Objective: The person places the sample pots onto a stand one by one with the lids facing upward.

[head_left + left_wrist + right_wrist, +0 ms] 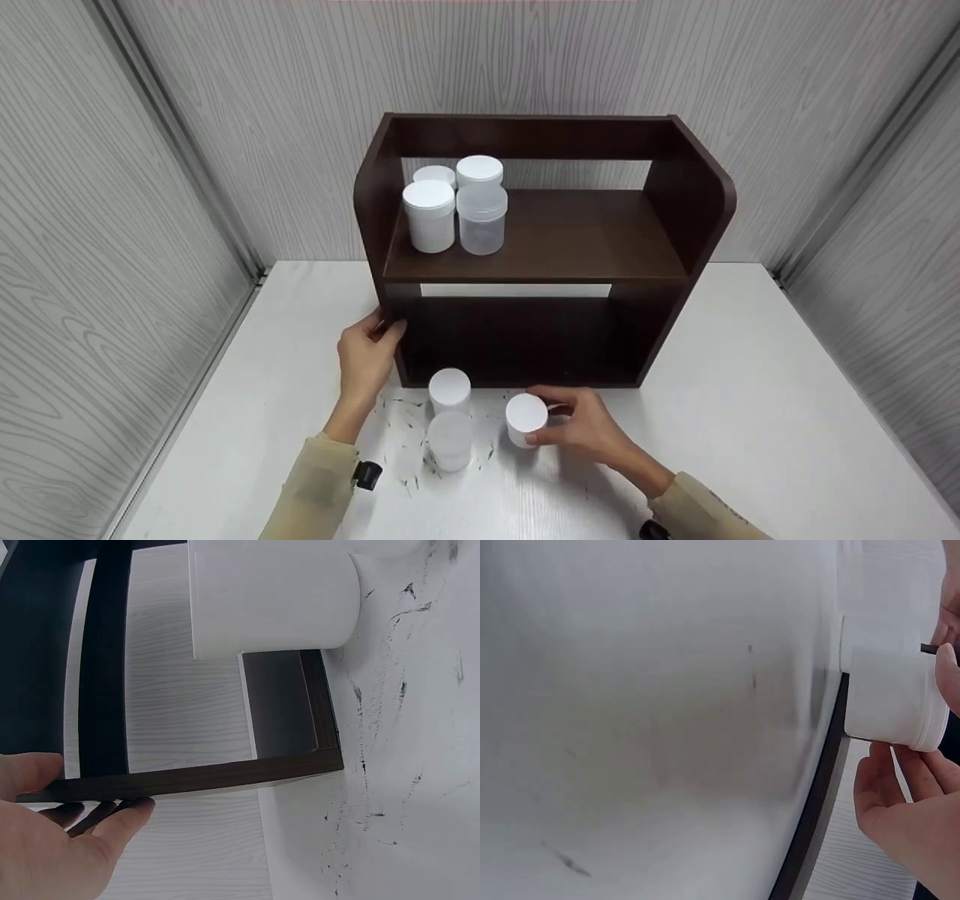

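My left hand (365, 360) grips the left side panel of a dark brown two-tier shelf (585, 232); in the left wrist view, the thumb and fingers (124, 825) lie on opposite faces of that panel. In front of the shelf, my right hand (589, 431) holds a small white lidded jar (526, 414) between thumb and fingers. The jar is upright, close to the tabletop; whether it touches is unclear. Left of it stand another white jar (450, 388) and, nearer, a translucent jar (450, 442).
Two white jars (431, 225), (480, 169) with lids, a partly hidden jar (434, 175) and a translucent jar (482, 225) stand at the left of the upper tier. Dark scuffs mark the white table (720, 450). Wood-grain panels (525, 60) enclose the back and sides.
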Tool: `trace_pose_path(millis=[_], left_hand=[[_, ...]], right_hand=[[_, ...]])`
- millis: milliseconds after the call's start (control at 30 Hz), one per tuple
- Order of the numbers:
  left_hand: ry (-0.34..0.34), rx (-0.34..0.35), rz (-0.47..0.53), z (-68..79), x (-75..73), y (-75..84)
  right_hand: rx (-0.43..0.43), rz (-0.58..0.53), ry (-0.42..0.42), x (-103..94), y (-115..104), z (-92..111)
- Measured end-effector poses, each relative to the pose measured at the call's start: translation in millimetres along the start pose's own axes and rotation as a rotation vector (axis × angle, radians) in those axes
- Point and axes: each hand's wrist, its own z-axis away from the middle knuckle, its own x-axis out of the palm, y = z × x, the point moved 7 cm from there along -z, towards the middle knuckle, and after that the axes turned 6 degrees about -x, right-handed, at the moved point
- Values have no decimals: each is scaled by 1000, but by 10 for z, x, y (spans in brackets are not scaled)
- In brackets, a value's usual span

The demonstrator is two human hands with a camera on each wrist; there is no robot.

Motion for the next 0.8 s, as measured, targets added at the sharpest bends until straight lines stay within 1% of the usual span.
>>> trace_pose_path(millis=[167,433,633,800], left_hand=[[-4,18,-15,6,4,14],[13,3,-26,2,-13,0],[18,0,-43,5,-19,-5],[23,1,-49,3,-17,-5]], right_hand=[[-6,33,8,-65,-107,16],[23,34,16,-161,-245,74],[2,19,23,-239,-410,80],[-1,43,34,-313,-554,78]])
